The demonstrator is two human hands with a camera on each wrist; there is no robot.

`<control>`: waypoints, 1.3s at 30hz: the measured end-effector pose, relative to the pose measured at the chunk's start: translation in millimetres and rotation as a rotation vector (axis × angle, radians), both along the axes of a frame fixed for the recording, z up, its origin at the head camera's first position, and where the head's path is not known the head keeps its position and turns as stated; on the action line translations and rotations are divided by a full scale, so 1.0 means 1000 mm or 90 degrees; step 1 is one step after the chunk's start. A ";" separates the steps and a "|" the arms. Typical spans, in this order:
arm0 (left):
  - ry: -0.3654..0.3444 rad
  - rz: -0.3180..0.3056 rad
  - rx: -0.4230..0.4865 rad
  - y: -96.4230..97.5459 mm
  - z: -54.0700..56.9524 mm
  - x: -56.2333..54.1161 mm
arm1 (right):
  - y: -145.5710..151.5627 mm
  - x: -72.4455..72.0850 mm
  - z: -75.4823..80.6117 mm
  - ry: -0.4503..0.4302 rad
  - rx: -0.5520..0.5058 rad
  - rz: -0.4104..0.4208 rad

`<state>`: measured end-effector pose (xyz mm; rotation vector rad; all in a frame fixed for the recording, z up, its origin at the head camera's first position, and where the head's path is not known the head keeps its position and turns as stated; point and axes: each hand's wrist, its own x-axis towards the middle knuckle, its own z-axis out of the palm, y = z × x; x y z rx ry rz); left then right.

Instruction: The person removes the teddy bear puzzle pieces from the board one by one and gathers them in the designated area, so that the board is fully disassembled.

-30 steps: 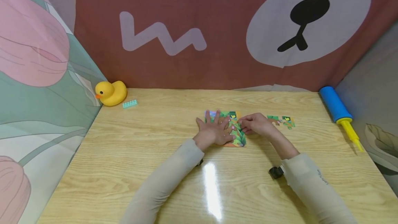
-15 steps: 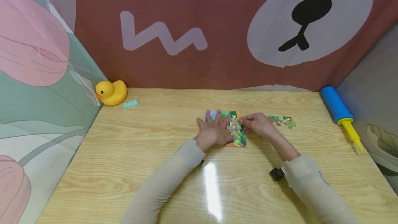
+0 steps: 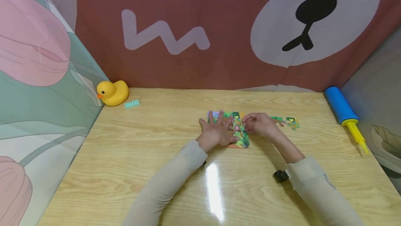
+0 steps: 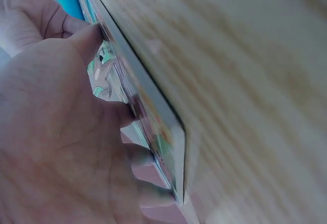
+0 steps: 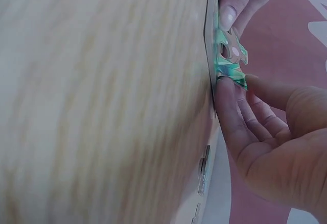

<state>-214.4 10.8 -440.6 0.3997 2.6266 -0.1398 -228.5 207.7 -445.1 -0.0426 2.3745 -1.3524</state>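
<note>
A colourful jigsaw puzzle (image 3: 242,141) lies flat on the table in the head view. My left hand (image 3: 214,133) is spread over it, fingers apart, covering much of the picture. At the puzzle's right edge, my right hand (image 3: 258,123) pinches a puzzle piece. The right wrist view shows this green and brown puzzle piece (image 5: 234,55) tilted up from the board, its lower corner between thumb and fingers. One left fingertip (image 5: 228,17) presses just beyond it. The left wrist view shows the puzzle's thick pale edge (image 4: 176,155) under the left fingers.
Several joined or touching puzzle pieces (image 3: 292,123) lie right of the right hand. A yellow rubber duck (image 3: 114,93) and a turquoise toy brick (image 3: 132,103) sit at the back left. Along the right side lies a blue and yellow pump (image 3: 341,107). Printed cloth walls enclose the table.
The left hand stays spread in the same place on the puzzle. The right fingers shift only slightly at the puzzle's right edge. The whole head view drifts a little.
</note>
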 end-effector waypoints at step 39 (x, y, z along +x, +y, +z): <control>-0.015 -0.013 0.006 0.000 0.005 0.002 | 0.058 0.006 0.019 -0.030 -0.117 -0.073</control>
